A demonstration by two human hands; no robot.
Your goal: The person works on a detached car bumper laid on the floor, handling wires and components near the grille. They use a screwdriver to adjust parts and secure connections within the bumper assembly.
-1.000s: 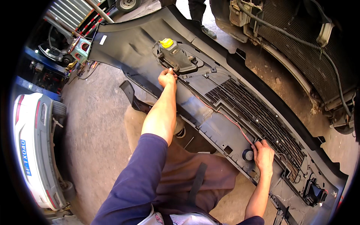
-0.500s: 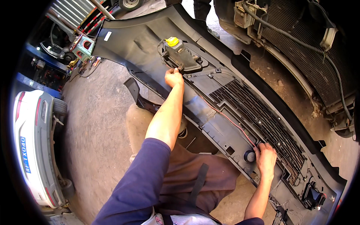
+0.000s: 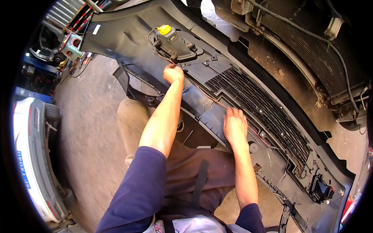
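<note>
A black car bumper cover (image 3: pixel 268 159) lies inner side up across my front, with a thin red wire (image 3: pixel 211 98) running along it. My left hand (image 3: pixel 173 73) is closed in a pinch on this wire, just below a dark reservoir (image 3: pixel 171 43) with a yellow cap (image 3: pixel 164 29). Farther right, my right hand (image 3: pixel 236 126) has its fingers bent down onto the same wire, which shows on both sides of it; the fingertips' exact hold is partly hidden. Close to the right wrist sits a round black sensor-like piece (image 3: pixel 253 147). Black grille mesh (image 3: pixel 260 106) lies beyond the wire.
A dark lamp-like unit (image 3: pixel 321 189) and loose thin wires (image 3: pixel 287 165) are at the bumper's right end. Beyond stands an opened vehicle front with a radiator (image 3: pixel 311 42). A white car (image 3: pixel 37 163) is at the left on the concrete floor (image 3: pixel 85 116).
My right hand has moved left along the red wire, away from the round piece, uncovering more wire behind it. My left hand stays near the reservoir. The whole view has shifted somewhat.
</note>
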